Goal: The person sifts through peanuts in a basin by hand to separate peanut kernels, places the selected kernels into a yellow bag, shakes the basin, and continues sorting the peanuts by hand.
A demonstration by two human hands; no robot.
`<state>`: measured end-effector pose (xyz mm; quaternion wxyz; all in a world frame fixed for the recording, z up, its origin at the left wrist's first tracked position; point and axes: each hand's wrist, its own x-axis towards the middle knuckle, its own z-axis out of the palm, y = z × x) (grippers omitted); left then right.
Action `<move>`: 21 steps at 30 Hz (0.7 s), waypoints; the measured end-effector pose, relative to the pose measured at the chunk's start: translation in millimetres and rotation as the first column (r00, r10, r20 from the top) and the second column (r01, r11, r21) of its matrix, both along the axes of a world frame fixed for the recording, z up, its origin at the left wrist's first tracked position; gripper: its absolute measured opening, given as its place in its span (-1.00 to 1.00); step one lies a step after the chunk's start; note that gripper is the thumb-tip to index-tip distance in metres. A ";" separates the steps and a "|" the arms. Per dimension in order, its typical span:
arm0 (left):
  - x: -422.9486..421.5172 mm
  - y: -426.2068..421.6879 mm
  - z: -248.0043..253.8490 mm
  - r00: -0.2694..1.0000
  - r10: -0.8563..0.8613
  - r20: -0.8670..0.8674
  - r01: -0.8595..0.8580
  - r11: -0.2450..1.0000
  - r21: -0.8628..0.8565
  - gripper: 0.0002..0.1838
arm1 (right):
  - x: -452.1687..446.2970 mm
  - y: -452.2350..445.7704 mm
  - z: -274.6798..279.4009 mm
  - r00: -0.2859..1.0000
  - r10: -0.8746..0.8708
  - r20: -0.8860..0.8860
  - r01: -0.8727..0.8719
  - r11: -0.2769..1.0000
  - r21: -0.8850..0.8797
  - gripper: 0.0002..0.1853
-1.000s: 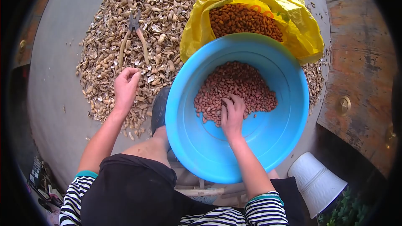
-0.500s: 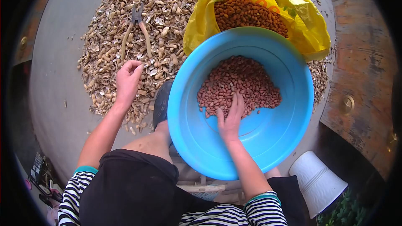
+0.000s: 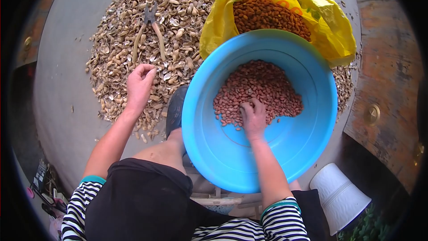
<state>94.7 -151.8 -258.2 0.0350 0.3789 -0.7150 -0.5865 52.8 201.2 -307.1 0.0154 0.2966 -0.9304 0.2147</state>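
A blue basin (image 3: 209, 169) holds a heap of shelled reddish peanuts (image 3: 258, 80). Inside it, my right hand (image 3: 254, 118) is at the near edge of the heap, its fingers curled down among the nuts; the fingertips are partly hidden. My left hand (image 3: 140, 85) hovers over the near part of a wide pile of peanut shells (image 3: 178, 31), thumb and fingers closed together. Whatever might be between those fingers is hidden. Just beyond that hand, pliers (image 3: 149, 29) with worn handles lie on the shells, jaws pointing away.
Behind the basin stands an open yellow sack (image 3: 218, 22) of orange-brown nuts or kernels (image 3: 272, 18). A dark shoe (image 3: 176, 107) is beside the basin's left rim. At the lower right is a white bucket (image 3: 339, 196), tilted. Wooden panels (image 3: 388, 80) line the right side.
My right hand's fingers have gone from stretched out on the peanuts to curled into them. My left hand keeps its closed shape over the shells. The whole view has shifted slightly.
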 end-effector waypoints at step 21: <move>-1.6 1.7 -2.8 1.000 -0.012 0.000 0.012 1.000 0.000 -0.90 | -46.5 -41.2 97.7 0.266 0.784 0.561 0.962 -0.248 -0.110 -0.57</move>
